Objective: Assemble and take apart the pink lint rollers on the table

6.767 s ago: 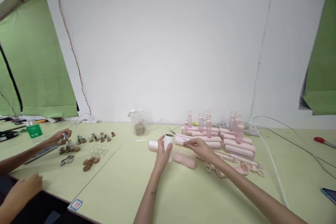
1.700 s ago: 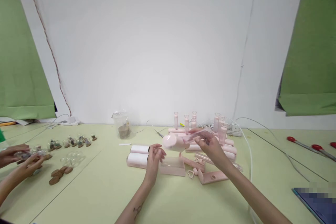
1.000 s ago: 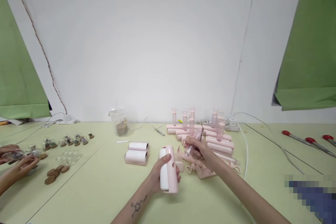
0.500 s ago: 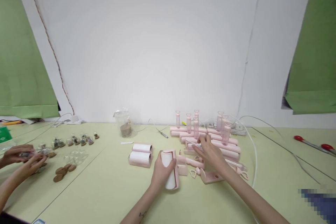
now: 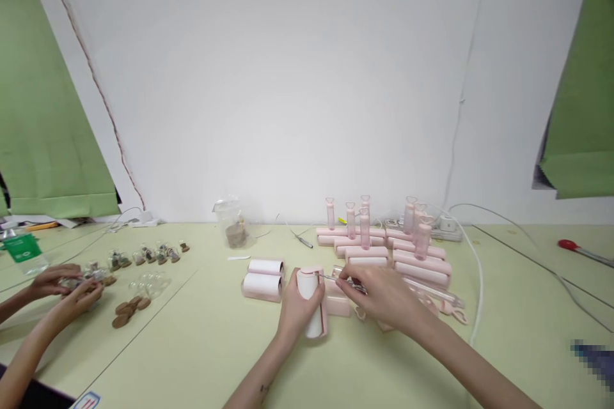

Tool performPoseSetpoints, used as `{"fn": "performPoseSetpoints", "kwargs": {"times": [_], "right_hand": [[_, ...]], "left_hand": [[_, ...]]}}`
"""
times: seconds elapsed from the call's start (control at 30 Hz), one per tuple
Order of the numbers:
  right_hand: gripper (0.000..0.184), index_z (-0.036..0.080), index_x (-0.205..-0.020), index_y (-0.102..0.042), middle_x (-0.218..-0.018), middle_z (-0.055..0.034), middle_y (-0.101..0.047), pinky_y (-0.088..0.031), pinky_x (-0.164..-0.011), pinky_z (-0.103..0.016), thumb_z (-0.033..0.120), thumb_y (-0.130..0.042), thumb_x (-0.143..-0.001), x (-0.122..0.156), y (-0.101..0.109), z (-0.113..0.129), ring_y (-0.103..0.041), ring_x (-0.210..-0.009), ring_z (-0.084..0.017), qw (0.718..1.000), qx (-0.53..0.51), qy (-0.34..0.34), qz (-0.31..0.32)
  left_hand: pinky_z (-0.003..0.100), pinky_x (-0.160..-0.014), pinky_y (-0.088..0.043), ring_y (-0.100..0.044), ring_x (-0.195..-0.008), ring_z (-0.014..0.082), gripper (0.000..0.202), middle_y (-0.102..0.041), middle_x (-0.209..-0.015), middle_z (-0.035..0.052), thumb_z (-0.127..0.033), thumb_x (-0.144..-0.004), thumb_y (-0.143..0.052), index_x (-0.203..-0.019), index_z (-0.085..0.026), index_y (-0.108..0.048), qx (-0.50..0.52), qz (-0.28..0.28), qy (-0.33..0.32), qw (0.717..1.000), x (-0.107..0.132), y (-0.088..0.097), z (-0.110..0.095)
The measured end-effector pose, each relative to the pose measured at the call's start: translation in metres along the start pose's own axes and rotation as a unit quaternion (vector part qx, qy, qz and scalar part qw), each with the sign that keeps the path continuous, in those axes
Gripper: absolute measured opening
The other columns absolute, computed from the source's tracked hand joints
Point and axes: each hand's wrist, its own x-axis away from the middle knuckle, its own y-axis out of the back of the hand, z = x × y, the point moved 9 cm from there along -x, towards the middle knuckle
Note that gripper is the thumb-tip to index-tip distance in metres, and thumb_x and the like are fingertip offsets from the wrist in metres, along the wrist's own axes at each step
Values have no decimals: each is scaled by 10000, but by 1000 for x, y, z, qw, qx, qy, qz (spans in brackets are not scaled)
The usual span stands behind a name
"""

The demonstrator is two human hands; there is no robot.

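Note:
My left hand (image 5: 301, 303) is wrapped around a white cylinder with a pink casing (image 5: 313, 319), held tilted above the table. Between the fingertips of my right hand (image 5: 378, 294) is a slim metal tool (image 5: 330, 277); whether it is tweezers or a screwdriver does not show clearly. Its tip meets the upper end of the cylinder, by a pink end piece (image 5: 311, 270). Left of my hands lie two similar white-and-pink cylinders (image 5: 262, 284). Loose pink parts (image 5: 338, 305) lie partly hidden beneath my right hand.
Pink cases (image 5: 422, 262) and upright clear pink tubes (image 5: 365, 230) stand at the back right. A white cable (image 5: 478, 281) curves beside them. At the left, another person's hands (image 5: 79, 291) handle small items near glass domes (image 5: 151, 282) and brown discs (image 5: 128, 312).
My right hand has come from the pink cases toward the left, bringing the slim tool to the cylinder's top. A pink end piece now shows there. The view has shifted slightly.

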Motion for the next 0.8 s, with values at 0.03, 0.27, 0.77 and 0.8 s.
{"fn": "performPoseSetpoints", "kwargs": {"times": [0.03, 0.27, 0.77, 0.8], "right_hand": [[272, 217, -750, -595, -619, 3, -634, -256, -467, -213, 320, -360, -841, 0, -1, -1, -561, -557, -143, 1000, -3, -7, -1], [323, 251, -1064, -516, -660, 15, -606, -333, -483, -215, 394, -329, -843, 5, -17, -7, -549, -547, -146, 987, -141, -62, 48], [431, 322, -1319, -266, -1165, -17, -563, -440, -727, -266, 329, -196, -894, 6, -51, 9, -563, -974, -193, 970, -237, -54, -22], [426, 323, -1312, -276, -1184, -12, -549, -439, -736, -265, 339, -195, -894, 6, -50, 7, -553, -996, -190, 967, -247, -64, -26]], "left_hand": [[264, -623, -424, -544, -670, 166, 197, -551, -704, -1, -350, -704, -540, -791, -185, -476, -14, -5, -4, 1000, 0, 2, -2], [254, -627, -414, -538, -688, 160, 154, -548, -726, -3, -301, -697, -541, -790, -190, -487, -67, 11, -63, 996, 1, 1, -18], [275, -662, -435, -542, -713, 156, 267, -537, -752, -3, -304, -657, -599, -815, -200, -412, 42, -75, 8, 996, 2, 10, 10], [274, -665, -438, -544, -716, 154, 272, -540, -758, -1, -308, -658, -600, -820, -198, -411, 51, -68, 13, 996, 1, 8, 12]]}}
